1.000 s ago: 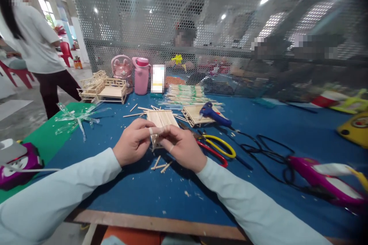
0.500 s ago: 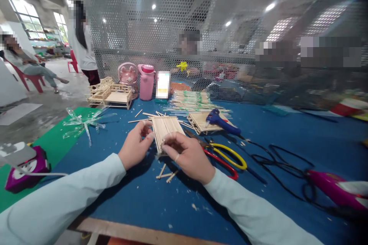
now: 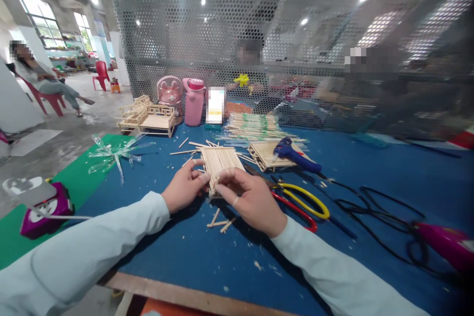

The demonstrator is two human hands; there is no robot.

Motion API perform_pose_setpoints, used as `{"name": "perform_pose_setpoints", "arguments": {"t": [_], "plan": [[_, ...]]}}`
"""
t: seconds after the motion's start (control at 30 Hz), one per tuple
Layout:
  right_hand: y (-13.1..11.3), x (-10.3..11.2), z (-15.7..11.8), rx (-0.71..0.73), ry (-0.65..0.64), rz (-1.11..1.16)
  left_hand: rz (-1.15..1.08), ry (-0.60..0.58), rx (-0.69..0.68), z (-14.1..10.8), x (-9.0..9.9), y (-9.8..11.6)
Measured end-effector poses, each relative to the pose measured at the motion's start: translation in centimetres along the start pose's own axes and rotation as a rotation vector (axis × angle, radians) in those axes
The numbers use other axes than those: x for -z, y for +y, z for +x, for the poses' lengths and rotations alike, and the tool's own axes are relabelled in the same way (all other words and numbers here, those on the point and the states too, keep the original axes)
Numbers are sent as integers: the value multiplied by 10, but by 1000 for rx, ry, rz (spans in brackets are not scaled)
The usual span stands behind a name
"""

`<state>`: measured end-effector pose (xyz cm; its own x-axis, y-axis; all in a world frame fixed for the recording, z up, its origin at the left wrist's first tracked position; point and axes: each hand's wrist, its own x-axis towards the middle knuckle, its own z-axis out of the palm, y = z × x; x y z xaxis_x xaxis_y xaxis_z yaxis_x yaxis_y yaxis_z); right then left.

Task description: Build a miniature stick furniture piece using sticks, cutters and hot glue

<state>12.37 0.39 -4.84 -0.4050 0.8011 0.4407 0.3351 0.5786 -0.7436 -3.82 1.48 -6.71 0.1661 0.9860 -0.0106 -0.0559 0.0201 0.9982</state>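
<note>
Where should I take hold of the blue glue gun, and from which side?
I'd grip the blue glue gun around its handle, coming from the right and above. The handle slants toward that side, past the edge of the stick platform under the gun, while the nozzle end faces left. Mind the black cord trailing off the handle's end.

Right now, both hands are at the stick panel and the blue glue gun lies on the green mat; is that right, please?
In the head view, the blue glue gun lies on another stick piece, not the green mat; the rest holds.
</note>
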Motion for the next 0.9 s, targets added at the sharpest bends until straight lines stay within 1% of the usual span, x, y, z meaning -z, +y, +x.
{"name": "perform_pose_setpoints", "arguments": {"t": [0.13, 0.27, 0.47, 0.67, 0.9], "plan": [[-1, 1, 1, -6, -24, 8, -24, -14, 14, -1, -1, 1], [-1, 1, 1, -8, -19, 3, -40, -33, 22, -1, 0, 2], [-1, 0, 1, 14, -3, -8, -41, -27, 24, -1, -1, 3], [1, 0, 0, -4, -19, 4, -40, -36, 11, -1, -1, 1], [1, -1, 0, 29, 34, -23, -38, -39, 8, -2, -1, 0]]}}
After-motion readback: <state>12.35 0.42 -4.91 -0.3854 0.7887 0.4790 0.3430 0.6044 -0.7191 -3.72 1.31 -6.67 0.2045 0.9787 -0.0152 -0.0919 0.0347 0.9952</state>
